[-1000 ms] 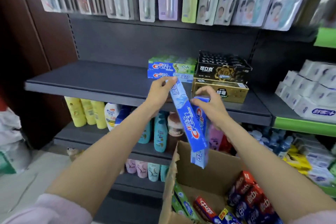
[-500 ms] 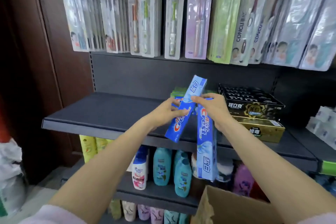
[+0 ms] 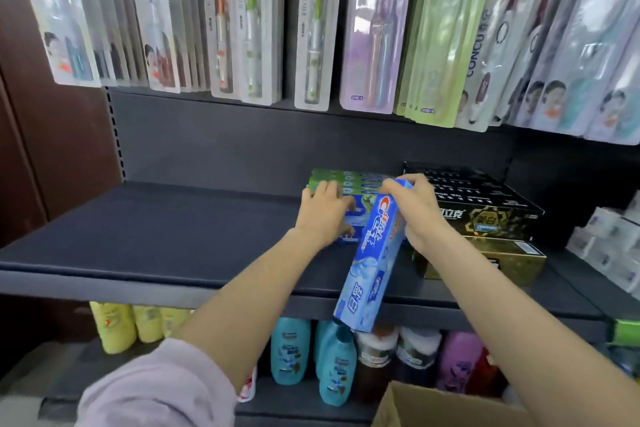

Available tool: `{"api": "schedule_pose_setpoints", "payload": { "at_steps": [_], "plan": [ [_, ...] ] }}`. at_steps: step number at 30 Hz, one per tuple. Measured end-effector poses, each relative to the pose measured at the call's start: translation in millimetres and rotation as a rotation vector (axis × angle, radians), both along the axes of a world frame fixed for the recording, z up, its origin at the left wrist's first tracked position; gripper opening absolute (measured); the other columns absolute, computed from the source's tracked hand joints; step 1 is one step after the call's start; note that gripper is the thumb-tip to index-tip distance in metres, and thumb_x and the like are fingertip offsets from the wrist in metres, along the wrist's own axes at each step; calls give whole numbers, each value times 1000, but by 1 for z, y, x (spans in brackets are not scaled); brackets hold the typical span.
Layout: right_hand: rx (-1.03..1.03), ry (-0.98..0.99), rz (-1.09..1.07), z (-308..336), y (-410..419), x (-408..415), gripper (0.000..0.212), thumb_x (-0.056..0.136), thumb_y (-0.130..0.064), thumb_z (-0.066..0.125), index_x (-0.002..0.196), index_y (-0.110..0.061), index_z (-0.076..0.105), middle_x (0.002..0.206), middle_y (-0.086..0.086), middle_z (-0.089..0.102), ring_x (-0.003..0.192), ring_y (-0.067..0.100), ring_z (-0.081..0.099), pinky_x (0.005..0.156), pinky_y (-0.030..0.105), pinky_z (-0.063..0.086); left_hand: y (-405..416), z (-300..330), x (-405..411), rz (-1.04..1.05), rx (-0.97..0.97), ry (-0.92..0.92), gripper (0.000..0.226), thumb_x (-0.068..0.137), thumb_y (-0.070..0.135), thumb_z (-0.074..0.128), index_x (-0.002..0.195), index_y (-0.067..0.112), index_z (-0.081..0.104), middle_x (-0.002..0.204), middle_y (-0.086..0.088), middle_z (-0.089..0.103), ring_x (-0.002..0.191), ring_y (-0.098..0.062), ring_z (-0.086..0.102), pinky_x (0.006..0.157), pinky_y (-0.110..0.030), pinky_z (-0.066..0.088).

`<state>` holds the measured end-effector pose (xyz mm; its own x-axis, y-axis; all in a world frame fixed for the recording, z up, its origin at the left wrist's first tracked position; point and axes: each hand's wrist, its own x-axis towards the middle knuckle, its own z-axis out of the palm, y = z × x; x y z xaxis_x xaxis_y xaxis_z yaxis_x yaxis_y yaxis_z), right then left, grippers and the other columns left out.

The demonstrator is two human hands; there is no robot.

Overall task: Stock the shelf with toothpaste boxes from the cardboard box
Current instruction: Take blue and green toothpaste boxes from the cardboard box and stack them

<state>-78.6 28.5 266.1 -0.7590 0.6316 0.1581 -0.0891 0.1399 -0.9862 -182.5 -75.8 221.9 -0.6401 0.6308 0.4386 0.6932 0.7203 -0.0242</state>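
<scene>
Item: blue toothpaste box [image 3: 372,253], long glossy carton with a red-and-white logo, square in section. Held in the right hand [image 3: 420,215], fingers clenched round its upper end; it hangs tilted, lower end out past the front lip of the shelf [image 3: 138,236] and over the bottles below.

Item: stack of toothpaste boxes [image 3: 349,191] on the shelf, green-topped with blue faces, lying flat, just left of a black-and-gold carton stack [image 3: 485,215]. The left hand [image 3: 322,215] rests on the stack's front with fingers spread and fairly straight; it appears to press a blue box into place, though that box is mostly hidden beneath the palm.

Item: cardboard box [image 3: 433,406], plain brown corrugated, only a corner visible at the near right bottom edge; contents out of view.

Surroundings: matt dark metal shelf, bare to the left of the stack; blister-packed toothbrushes [image 3: 311,28] hanging above; plastic bottles [image 3: 291,350] in teal, yellow and purple on the tier beneath.

Handling note: the step in hand is judged to be seating one carton and readying the next. Best done by levelling the held box, lining its long side with the stack's edges, logo forward, and sliding it on flat. The smooth card likely slips easily, so steadying the stack with the left hand would help.
</scene>
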Motion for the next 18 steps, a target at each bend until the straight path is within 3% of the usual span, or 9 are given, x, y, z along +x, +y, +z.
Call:
{"api": "schedule_pose_setpoints", "payload": {
  "at_steps": [2, 5, 7, 9, 11, 14, 16, 18],
  "plan": [
    [-17, -12, -11, 1, 2, -5, 26, 84, -18, 63, 98, -12, 41, 80, 6, 55, 63, 12, 56, 55, 23, 44, -10, -9, -9, 63, 40, -63, 59, 78, 46, 68, 127, 22, 45, 127, -6, 41, 123, -25, 36, 97, -40, 33],
    [-60, -12, -13, 1, 1, -13, 27, 85, -21, 62, 99, -12, 41, 76, 4, 56, 62, 11, 57, 56, 23, 45, -35, -21, -23, 142, 190, -331, 66, 74, 36, 76, 123, 10, 41, 124, -12, 43, 117, -31, 42, 95, -43, 41],
    [-98, 13, -16, -1, -2, -20, 29, 84, -21, 63, 101, -12, 42, 78, 5, 57, 63, 12, 58, 62, 25, 48, -44, -26, -28, 47, 399, -472, 50, 78, 22, 73, 116, 6, 44, 119, -15, 48, 109, -31, 50, 93, -37, 44],
    [-151, 65, -22, 1, -5, -27, 28, 85, -20, 63, 102, -11, 42, 79, 4, 56, 64, 12, 57, 65, 27, 48, -46, -21, -22, -66, 588, -448, 27, 87, 16, 61, 111, 6, 52, 113, -14, 55, 100, -25, 56, 90, -31, 44],
    [-204, 161, -32, 2, -8, -32, 23, 87, -16, 61, 100, -10, 43, 79, 4, 55, 65, 12, 56, 64, 27, 47, -47, -11, -10, -182, 696, -591, 19, 95, 25, 52, 103, 10, 60, 107, -9, 64, 91, -19, 59, 90, -31, 45],
    [-263, 278, -62, 0, -11, -37, 19, 88, -14, 61, 101, -9, 48, 83, 6, 59, 69, 15, 61, 65, 27, 50, -50, -2, 2, -330, 552, -978, 36, 94, 51, 45, 94, 21, 65, 99, 4, 68, 88, -14, 63, 89, -30, 46],
    [-226, 270, -73, -7, -9, -40, 17, 89, -16, 62, 101, -9, 52, 85, 6, 61, 73, 18, 63, 65, 27, 51, -54, -2, 0, -336, 478, -920, 36, 91, 51, 51, 96, 18, 65, 89, 5, 65, 74, -10, 57, 74, -25, 43],
    [-36, 178, -89, -13, -1, -41, 18, 88, -21, 64, 102, -12, 58, 91, 7, 61, 83, 21, 61, 69, 31, 49, -56, 0, -5, -268, 500, -746, 30, 88, 47, 58, 95, 19, 63, 81, 6, 59, 62, -6, 49, 61, -20, 38]
  ]
}}
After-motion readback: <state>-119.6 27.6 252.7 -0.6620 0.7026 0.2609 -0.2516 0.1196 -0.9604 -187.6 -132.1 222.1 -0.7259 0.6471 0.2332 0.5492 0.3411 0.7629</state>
